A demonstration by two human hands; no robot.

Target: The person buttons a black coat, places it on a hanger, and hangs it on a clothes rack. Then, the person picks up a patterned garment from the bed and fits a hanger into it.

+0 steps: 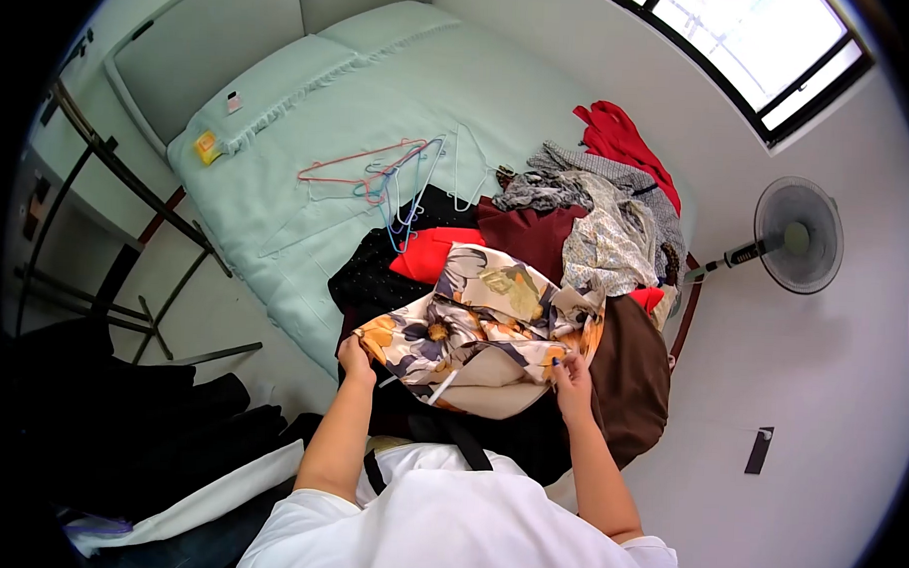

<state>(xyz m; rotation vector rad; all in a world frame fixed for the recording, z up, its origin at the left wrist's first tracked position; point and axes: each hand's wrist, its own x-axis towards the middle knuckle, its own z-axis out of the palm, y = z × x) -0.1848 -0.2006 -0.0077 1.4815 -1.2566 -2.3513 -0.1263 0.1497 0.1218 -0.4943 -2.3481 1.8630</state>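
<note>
A floral garment (483,330) in cream, orange and dark purple is spread between my two hands, its opening towards me. My left hand (357,362) is closed on its left edge. At its lower right edge, my right hand (571,381) pinches the fabric. Beneath and behind it lies a pile of clothes: a black dotted piece (360,278), a bright red piece (425,255), a maroon piece (531,237), a patterned cream piece (611,234) and a brown piece (633,380).
Several hangers (403,182) lie on the pale green bed (277,198) beyond the pile. A red cloth (630,145) is at the far right of the bed. A fan (797,236) stands right, a metal rack (128,172) left, with dark clothes (149,424) lower left.
</note>
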